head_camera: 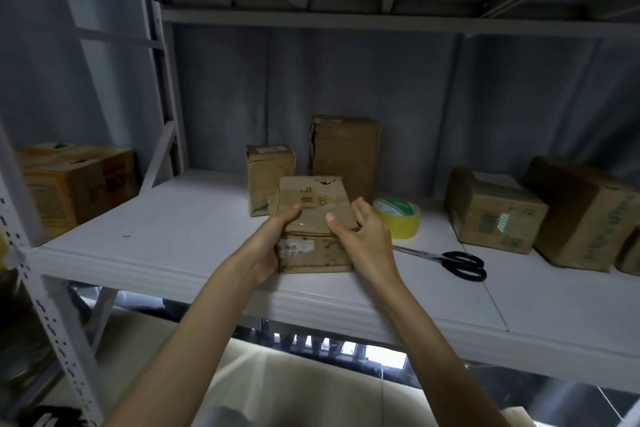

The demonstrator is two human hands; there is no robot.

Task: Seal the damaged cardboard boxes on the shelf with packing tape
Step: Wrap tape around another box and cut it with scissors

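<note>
A small worn box (313, 225) sits near the front edge of the shelf (173, 229), directly ahead of the person and between both hands; the left hand (268, 246) grips its left side, thumb up on the top face and fingers wrapped round the side wall; the right hand (360, 236) rests on the right top corner, fingers loosely bent, thumb pressing the shiny strip of tape that crosses the top; it looks like pressing down rather than a firm grip. The box's long axis runs away from the person, toward the back of the shelf, and a torn patch shows at its far top edge.

The roll of yellow tape (398, 217) lies flat just to the right of the box, right behind the right hand, so that hand is plainly the nearer one for fetching it; the scissors (450, 262) lie a little further right and closer to the shelf front, handles pointing right.

Behind stand a small crumpled box (266, 170) and a tall box (346, 149) with a split down its left edge; more boxes (495, 211) sit well apart on the right; these probably await sealing.
</note>
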